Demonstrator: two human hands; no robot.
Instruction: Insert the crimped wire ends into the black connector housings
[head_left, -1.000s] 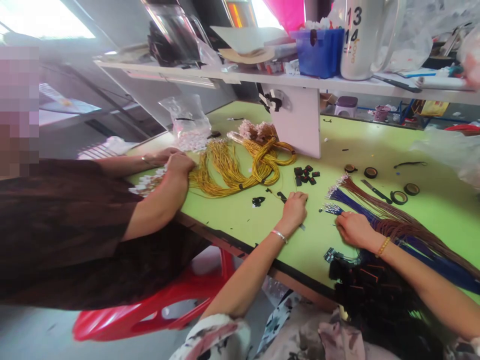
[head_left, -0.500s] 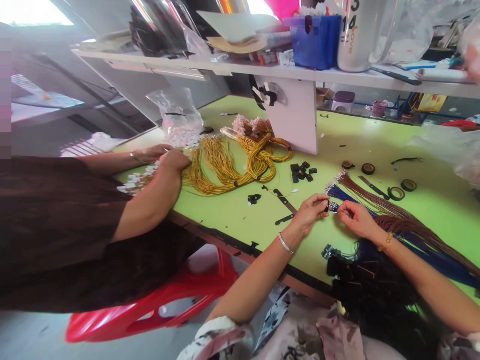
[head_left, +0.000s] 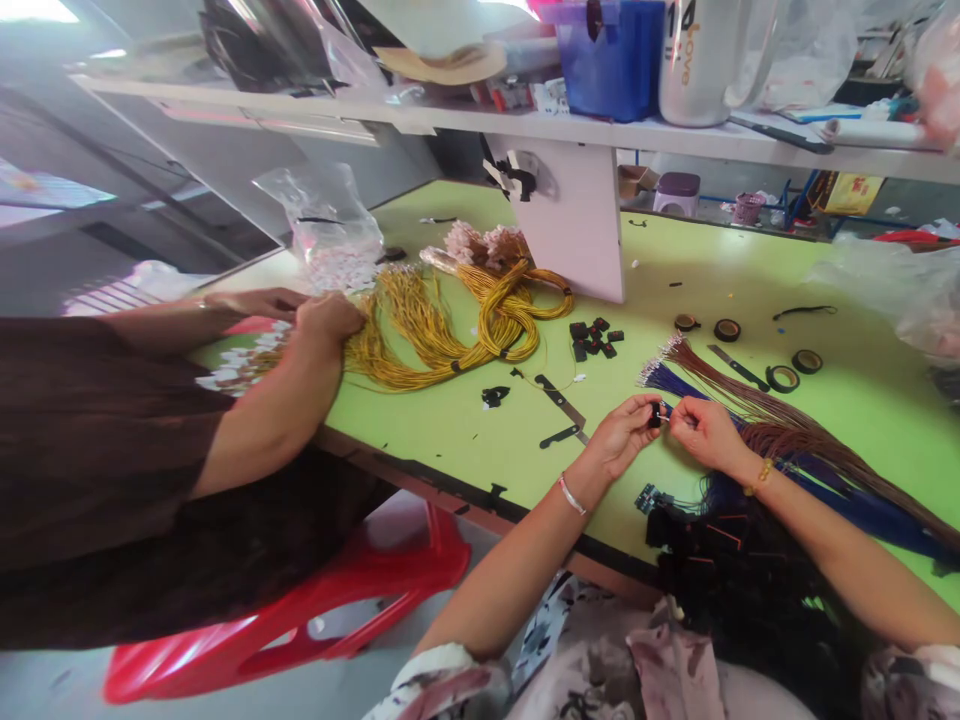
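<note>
My left hand [head_left: 621,432] pinches a small black connector housing [head_left: 655,414] between thumb and fingertips. Close beside it, my right hand [head_left: 706,432] is closed on a thin wire whose pale end [head_left: 664,419] meets the housing; how far it sits inside I cannot tell. Behind my hands lie a bundle of brown wires [head_left: 720,385] and a bundle of blue wires [head_left: 667,381], both with metal-tipped ends. Several loose black housings [head_left: 594,338] lie farther back. Below my hands is a small cluster of dark blue-green connectors [head_left: 651,498] on wires.
A co-worker's hands [head_left: 330,318] handle yellow wires [head_left: 420,350] at left. Knives [head_left: 559,402] and another blade [head_left: 739,368] lie on the green table [head_left: 450,450], with black tape rolls [head_left: 783,378] at right. A shelf [head_left: 450,120] spans the back. Dark material [head_left: 742,580] covers my lap.
The view has turned slightly, shifting everything left. My hands have come closer together, and the wire's end is now at the black housing. The co-worker's hands remain at the yellow wires.
</note>
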